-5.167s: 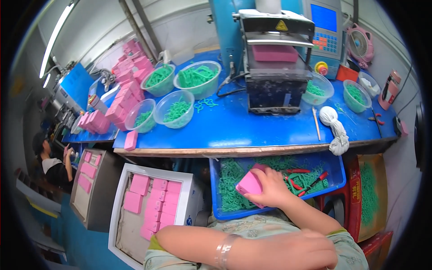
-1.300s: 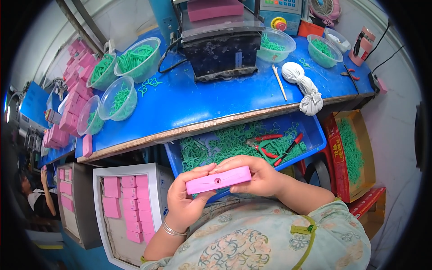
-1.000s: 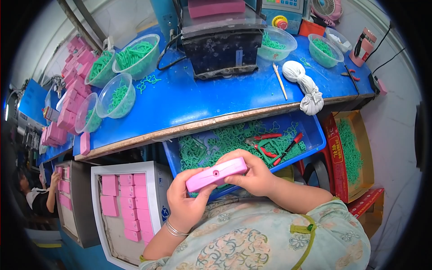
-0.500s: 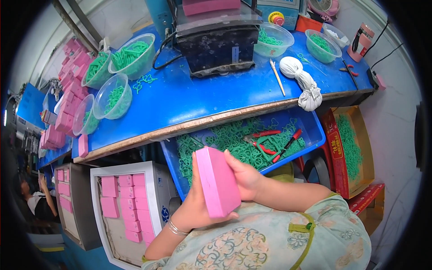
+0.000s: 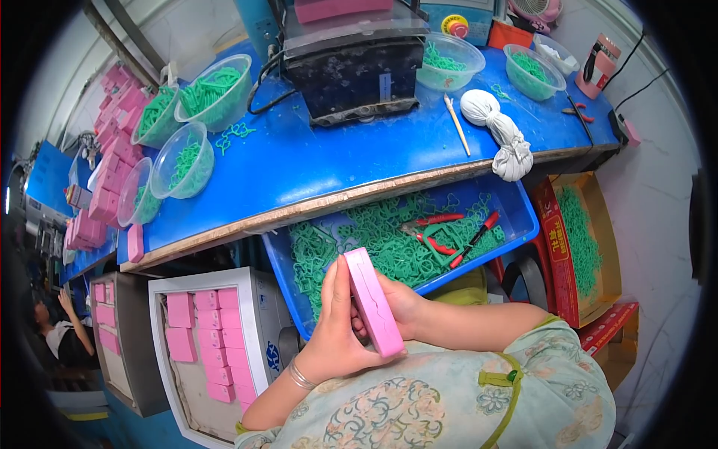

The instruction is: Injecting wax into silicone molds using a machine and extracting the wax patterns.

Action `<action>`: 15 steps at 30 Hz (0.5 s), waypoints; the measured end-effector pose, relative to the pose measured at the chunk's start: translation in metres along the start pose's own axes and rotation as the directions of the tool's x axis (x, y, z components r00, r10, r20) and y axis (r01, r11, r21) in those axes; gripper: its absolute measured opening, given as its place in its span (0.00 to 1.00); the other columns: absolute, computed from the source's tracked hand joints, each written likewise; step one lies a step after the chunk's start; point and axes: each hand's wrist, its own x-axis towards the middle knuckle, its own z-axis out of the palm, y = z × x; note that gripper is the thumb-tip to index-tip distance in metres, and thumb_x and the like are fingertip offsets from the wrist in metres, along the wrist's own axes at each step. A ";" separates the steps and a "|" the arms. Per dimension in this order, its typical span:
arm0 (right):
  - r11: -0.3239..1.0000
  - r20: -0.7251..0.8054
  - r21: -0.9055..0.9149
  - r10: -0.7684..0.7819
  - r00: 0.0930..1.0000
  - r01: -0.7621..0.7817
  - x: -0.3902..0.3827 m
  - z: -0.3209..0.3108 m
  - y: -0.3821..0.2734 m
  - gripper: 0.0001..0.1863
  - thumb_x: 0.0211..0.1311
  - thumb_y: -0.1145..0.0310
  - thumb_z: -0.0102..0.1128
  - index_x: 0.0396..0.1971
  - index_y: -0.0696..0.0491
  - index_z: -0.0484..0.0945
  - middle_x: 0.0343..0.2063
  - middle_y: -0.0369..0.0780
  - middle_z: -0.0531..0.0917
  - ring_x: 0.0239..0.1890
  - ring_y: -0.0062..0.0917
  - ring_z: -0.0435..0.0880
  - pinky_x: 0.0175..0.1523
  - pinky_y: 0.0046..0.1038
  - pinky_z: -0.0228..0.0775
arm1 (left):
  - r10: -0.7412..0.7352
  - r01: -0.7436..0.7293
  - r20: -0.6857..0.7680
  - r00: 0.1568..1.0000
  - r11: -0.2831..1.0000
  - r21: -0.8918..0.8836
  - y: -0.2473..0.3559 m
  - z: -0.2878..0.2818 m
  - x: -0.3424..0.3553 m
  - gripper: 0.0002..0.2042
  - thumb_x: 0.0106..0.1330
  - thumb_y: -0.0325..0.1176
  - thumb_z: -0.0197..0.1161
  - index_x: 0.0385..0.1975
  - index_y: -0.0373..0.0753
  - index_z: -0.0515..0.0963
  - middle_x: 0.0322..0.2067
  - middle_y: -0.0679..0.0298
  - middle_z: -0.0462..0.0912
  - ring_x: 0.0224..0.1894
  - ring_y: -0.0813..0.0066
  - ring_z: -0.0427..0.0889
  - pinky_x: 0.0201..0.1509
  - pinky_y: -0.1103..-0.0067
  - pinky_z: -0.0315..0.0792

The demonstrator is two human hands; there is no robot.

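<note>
A pink rubber mould block [image 5: 376,307] stands on edge between my two hands in front of my body, a wavy parting line running down its narrow side. My left hand [image 5: 333,325] grips it along its left side, thumb near the lower end. My right hand [image 5: 402,305] holds it from the right and behind, most of its fingers hidden by the block. Just beyond, under the table edge, sits a blue tray [image 5: 526,213] with a heap of green wax pieces [image 5: 366,224]. Red-handled pliers [image 5: 441,219] and a red-and-black tool [image 5: 476,238] lie on the heap.
A blue table [image 5: 314,176] carries a black machine [image 5: 355,82], several clear bowls [image 5: 183,161] of green pieces, a wooden stick [image 5: 458,127] and a knotted white cloth bundle [image 5: 497,135]. Pink blocks [image 5: 179,310] fill a white-framed case. A cardboard box [image 5: 583,247] stands right; another person [image 5: 66,329] sits far left.
The pink mould has turned in my hands, so its narrow side with the wavy line now faces me. Both hands have shifted their hold around it.
</note>
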 end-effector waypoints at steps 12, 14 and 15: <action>0.913 0.329 -0.135 -0.325 0.887 0.385 -0.015 -0.009 -0.041 0.26 0.59 0.71 0.49 0.57 0.59 0.58 0.49 0.44 0.72 0.53 0.27 0.71 0.56 0.31 0.65 | 0.285 -0.195 -0.402 0.870 0.948 0.250 -0.009 -0.017 0.000 0.61 0.39 0.45 0.75 0.64 0.43 0.30 0.63 0.42 0.38 0.65 0.42 0.42 0.64 0.54 0.43; 0.756 0.296 -0.377 -0.449 0.843 0.535 -0.022 0.000 -0.043 0.27 0.57 0.74 0.52 0.57 0.59 0.58 0.49 0.42 0.72 0.51 0.25 0.72 0.55 0.29 0.65 | 0.317 -0.089 -0.350 0.882 0.840 0.535 -0.011 -0.018 -0.003 0.59 0.37 0.43 0.75 0.65 0.45 0.35 0.63 0.43 0.38 0.65 0.40 0.42 0.63 0.49 0.42; 0.699 0.303 -0.463 -0.452 0.839 0.545 -0.025 0.001 -0.044 0.28 0.55 0.76 0.55 0.57 0.60 0.58 0.49 0.41 0.72 0.49 0.22 0.73 0.54 0.27 0.65 | 0.347 -0.099 -0.326 0.879 0.803 0.588 -0.014 -0.017 -0.001 0.57 0.37 0.42 0.75 0.65 0.47 0.38 0.63 0.43 0.39 0.65 0.38 0.42 0.61 0.47 0.43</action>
